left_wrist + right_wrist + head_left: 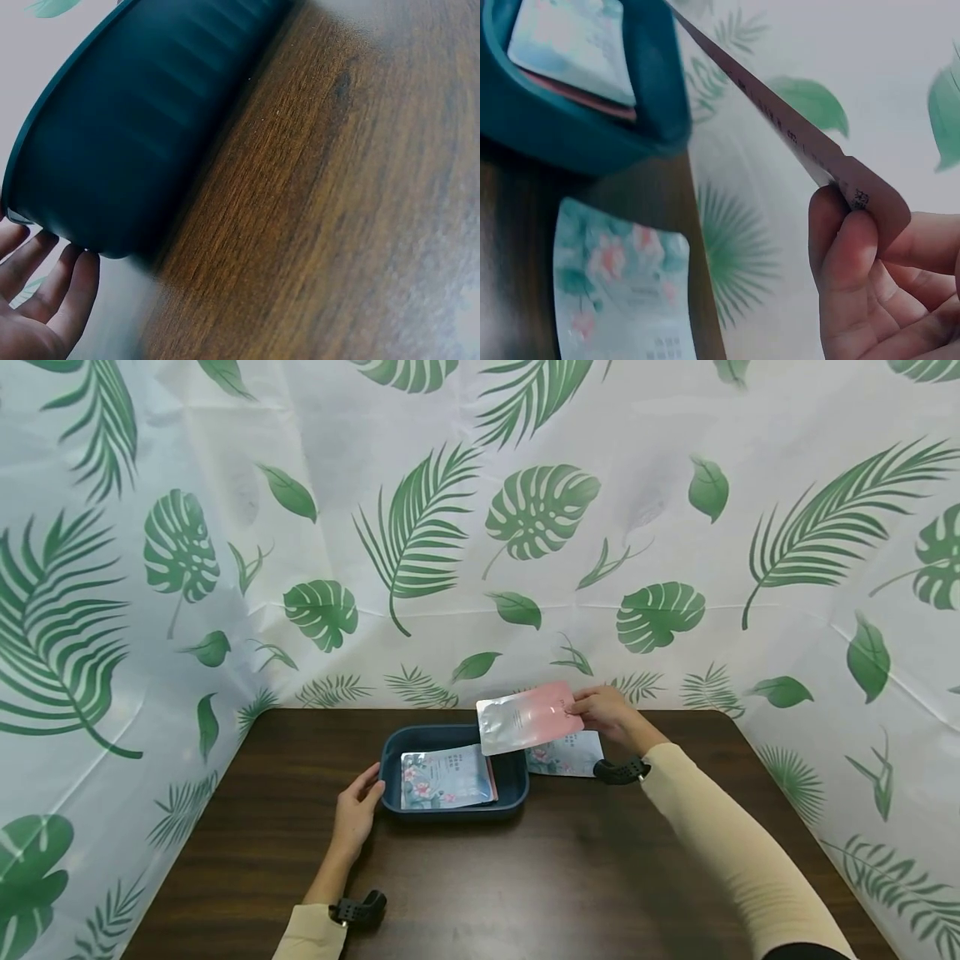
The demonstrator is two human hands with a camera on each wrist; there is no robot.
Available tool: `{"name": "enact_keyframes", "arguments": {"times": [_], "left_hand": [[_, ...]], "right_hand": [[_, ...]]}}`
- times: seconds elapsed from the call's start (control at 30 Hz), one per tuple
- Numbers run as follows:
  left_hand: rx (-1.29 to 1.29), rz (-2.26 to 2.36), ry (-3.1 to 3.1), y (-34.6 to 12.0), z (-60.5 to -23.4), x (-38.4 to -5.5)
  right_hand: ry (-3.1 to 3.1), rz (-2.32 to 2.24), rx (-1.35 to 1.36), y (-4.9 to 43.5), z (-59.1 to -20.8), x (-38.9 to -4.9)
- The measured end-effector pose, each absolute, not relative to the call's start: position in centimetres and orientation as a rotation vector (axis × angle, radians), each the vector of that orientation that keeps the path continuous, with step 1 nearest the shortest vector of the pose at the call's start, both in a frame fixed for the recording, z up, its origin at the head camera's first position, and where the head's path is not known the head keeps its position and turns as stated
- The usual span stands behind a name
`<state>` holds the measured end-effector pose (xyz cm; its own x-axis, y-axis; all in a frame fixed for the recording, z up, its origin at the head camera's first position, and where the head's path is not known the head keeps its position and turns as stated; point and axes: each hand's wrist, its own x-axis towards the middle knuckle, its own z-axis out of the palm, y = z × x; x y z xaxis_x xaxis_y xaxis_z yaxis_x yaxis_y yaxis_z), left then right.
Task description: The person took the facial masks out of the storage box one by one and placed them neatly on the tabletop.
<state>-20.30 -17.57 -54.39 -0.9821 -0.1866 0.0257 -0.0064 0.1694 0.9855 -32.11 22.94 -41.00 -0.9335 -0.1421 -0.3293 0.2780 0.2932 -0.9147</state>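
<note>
My right hand (607, 710) pinches one end of a flat pink-and-silver foil sachet (525, 718) between thumb and fingers. The sachet is raised over the right end of a dark blue tray (517, 789), seen nearly edge-on in the right wrist view. Inside the tray lies a pale blue floral sachet (447, 777) with a pinkish edge showing beneath it. Another floral sachet (622, 285) rests on the table just right of the tray, partly behind the raised one in the head view. My left hand (358, 806) touches the tray's left end with fairly straight fingers (79, 289).
The tray stands near the far edge of a dark wooden table (540, 885). Behind and on both sides hangs a white sheet (450, 427) printed with green leaves. Black bands (360, 910) are worn on both wrists, below cream sleeves (727, 843).
</note>
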Motion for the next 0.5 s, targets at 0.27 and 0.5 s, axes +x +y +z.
{"name": "enact_keyframes", "arguments": {"times": [0.27,0.5], "left_hand": [[0.185,-1.935,-2.283,-17.7,-54.6,-20.4],[0.193,-1.931,-2.286,-17.8,-54.4,-20.4]], "right_hand": [[2.258,-1.666,0.138,26.1,-41.1,-32.1],[2.324,-1.631,0.221,28.5,-41.9,-32.3]]}}
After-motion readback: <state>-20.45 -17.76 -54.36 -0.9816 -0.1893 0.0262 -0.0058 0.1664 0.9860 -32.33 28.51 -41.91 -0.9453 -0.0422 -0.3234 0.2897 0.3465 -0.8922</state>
